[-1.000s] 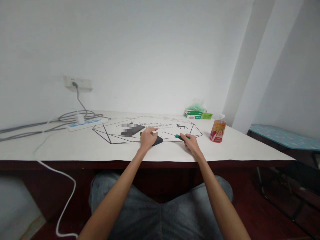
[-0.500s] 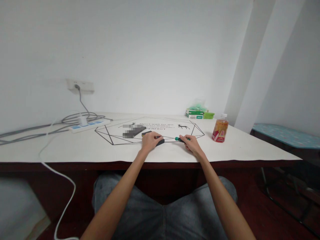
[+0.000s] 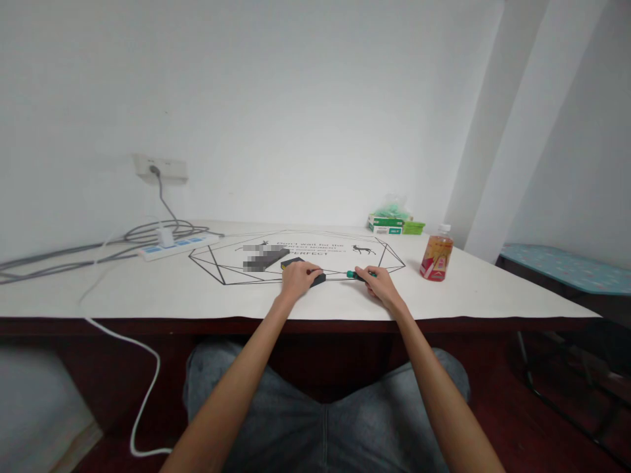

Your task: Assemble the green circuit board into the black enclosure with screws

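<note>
My left hand (image 3: 296, 278) lies over a long black case (image 3: 318, 280) near the table's front, covering its middle. A yellow patch shows on the case's far end. The thumb and fingertips of that hand are pinched together above the case; a small dark bit shows at them, too small to name. To the right, my right hand (image 3: 378, 284) is closed around a slim green-and-black tool (image 3: 351, 274), whose green end points left toward the case. Its exact kind cannot be made out. A gap separates the two hands.
Behind the case lies a dark, partly pixelated bar (image 3: 276, 257). A drink bottle (image 3: 436, 255) stands right of my right hand. At the back are green-and-white boxes (image 3: 387, 225) with a plastic bag (image 3: 394, 207). On the left are a power strip (image 3: 180, 247) and cables (image 3: 98, 247).
The view has shifted slightly. Both hands keep nearly the same place and grip, and the case and the green-and-black tool look unmoved.
</note>
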A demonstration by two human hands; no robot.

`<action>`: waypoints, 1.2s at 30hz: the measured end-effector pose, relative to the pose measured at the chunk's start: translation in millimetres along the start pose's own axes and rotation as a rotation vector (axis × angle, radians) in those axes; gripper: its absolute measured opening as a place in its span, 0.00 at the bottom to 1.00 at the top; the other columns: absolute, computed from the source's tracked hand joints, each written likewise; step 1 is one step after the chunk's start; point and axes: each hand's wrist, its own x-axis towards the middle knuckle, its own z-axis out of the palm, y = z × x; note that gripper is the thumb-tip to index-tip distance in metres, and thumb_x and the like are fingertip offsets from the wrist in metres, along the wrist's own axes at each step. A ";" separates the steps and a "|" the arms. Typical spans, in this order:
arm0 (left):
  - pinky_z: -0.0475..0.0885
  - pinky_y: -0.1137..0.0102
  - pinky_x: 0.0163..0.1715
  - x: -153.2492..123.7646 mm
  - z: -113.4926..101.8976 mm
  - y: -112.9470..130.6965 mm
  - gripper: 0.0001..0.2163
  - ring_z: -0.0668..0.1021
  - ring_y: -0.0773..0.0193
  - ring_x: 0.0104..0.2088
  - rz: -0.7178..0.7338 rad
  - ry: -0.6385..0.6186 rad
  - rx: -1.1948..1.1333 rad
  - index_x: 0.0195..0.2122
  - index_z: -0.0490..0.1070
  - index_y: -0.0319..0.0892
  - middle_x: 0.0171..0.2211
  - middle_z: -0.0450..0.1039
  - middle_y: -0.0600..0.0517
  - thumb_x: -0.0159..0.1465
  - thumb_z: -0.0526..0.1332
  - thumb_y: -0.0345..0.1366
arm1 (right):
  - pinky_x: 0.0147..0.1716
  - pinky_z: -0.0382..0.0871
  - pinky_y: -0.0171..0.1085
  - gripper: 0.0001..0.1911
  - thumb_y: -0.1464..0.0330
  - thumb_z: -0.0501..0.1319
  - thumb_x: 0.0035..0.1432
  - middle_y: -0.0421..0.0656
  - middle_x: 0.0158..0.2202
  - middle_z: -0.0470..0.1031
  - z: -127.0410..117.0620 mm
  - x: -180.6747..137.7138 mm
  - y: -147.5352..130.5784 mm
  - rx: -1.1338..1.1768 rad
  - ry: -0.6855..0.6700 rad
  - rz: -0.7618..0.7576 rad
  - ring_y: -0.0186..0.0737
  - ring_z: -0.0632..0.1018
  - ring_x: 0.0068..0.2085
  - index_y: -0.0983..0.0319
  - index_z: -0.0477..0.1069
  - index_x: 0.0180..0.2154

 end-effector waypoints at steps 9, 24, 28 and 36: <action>0.69 0.66 0.38 -1.4 1.0 2.2 0.09 0.80 0.55 0.42 0.076 -0.021 0.069 0.40 0.83 0.49 0.40 0.83 0.51 0.65 0.62 0.39 | 0.16 0.47 0.31 0.28 0.43 0.66 0.47 0.34 0.12 0.56 0.2 1.0 2.0 -0.024 -0.006 0.001 0.29 0.58 0.14 0.62 0.66 0.21; 0.68 0.67 0.36 -3.2 -1.9 5.2 0.10 0.79 0.55 0.41 0.055 -0.010 0.156 0.40 0.83 0.50 0.39 0.82 0.50 0.65 0.60 0.39 | 0.14 0.46 0.33 0.29 0.41 0.66 0.45 0.38 0.11 0.61 0.0 -1.4 -2.7 -0.013 0.026 -0.007 0.30 0.59 0.14 0.61 0.65 0.20; 0.67 0.67 0.35 -2.8 -1.7 5.4 0.10 0.79 0.55 0.41 0.055 -0.011 0.170 0.39 0.83 0.50 0.39 0.82 0.50 0.65 0.60 0.38 | 0.15 0.47 0.33 0.29 0.42 0.66 0.44 0.38 0.12 0.61 0.2 -0.2 -0.6 -0.006 0.041 0.004 0.30 0.60 0.14 0.61 0.65 0.20; 0.67 0.66 0.36 -1.3 1.8 3.1 0.11 0.79 0.56 0.40 0.079 -0.015 0.176 0.37 0.83 0.50 0.37 0.82 0.49 0.66 0.59 0.38 | 0.16 0.49 0.32 0.29 0.43 0.64 0.49 0.36 0.12 0.59 -1.3 2.0 4.9 -0.054 0.025 -0.030 0.30 0.60 0.15 0.61 0.65 0.20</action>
